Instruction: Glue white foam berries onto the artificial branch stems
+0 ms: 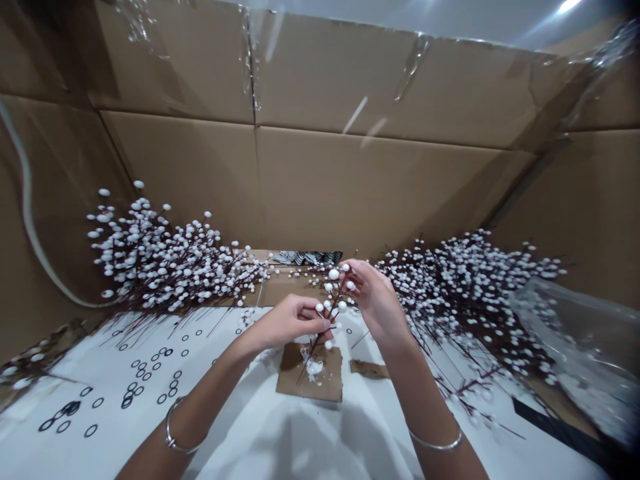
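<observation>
A small sprig of dark twigs with white berries (334, 295) is held up between both my hands over the white table. My left hand (287, 321) pinches its stem from the left, fingers closed. My right hand (376, 299) grips the berry tips from the right, fingers curled round them. The stem's lower end reaches down to a brown cardboard square (311, 373) with a white blob on it. A thin bangle sits on each wrist.
Piles of white-berry branches lie at the left (160, 257) and right (470, 287). Several small black rings (145, 383) are scattered on the white table (280, 440). Cardboard walls (350, 180) enclose the back and sides. Clear plastic bag (580, 347) at right.
</observation>
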Demonstrator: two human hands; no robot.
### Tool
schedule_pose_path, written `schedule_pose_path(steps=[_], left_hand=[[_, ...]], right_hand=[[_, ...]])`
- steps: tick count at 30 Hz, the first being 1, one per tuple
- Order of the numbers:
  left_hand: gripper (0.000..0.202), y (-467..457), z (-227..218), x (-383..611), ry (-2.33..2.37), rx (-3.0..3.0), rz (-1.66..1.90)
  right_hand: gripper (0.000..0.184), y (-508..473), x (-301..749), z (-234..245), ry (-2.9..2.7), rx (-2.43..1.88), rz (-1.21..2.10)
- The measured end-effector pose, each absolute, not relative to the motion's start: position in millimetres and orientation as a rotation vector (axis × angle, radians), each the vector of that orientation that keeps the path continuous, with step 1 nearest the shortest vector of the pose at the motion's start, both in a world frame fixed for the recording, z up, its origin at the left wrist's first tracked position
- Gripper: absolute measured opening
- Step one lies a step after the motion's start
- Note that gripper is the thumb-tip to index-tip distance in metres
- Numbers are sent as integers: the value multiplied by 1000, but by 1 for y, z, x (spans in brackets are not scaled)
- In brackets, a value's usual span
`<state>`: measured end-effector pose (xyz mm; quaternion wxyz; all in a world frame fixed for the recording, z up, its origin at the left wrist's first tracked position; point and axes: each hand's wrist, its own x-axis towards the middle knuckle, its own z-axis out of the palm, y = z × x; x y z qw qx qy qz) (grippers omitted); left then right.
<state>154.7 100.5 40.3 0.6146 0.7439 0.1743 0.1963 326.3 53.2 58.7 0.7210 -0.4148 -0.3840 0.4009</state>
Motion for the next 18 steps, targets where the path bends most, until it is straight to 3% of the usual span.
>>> schedule_pose_path(steps=[8, 10, 13, 18], left_hand=[[39, 126, 50, 133, 487, 1932, 520], [35, 146, 44, 123, 690, 2123, 518], [24, 178, 23, 110, 1225, 2409, 242], [5, 210, -18, 101, 1494, 2378, -96]], right_hand=[[11, 43, 334, 73, -631, -784, 1185], [11, 38, 335, 77, -637, -732, 1247], [12, 31, 336, 79, -680, -704, 1288], [14, 26, 336, 78, -728, -709, 1298]])
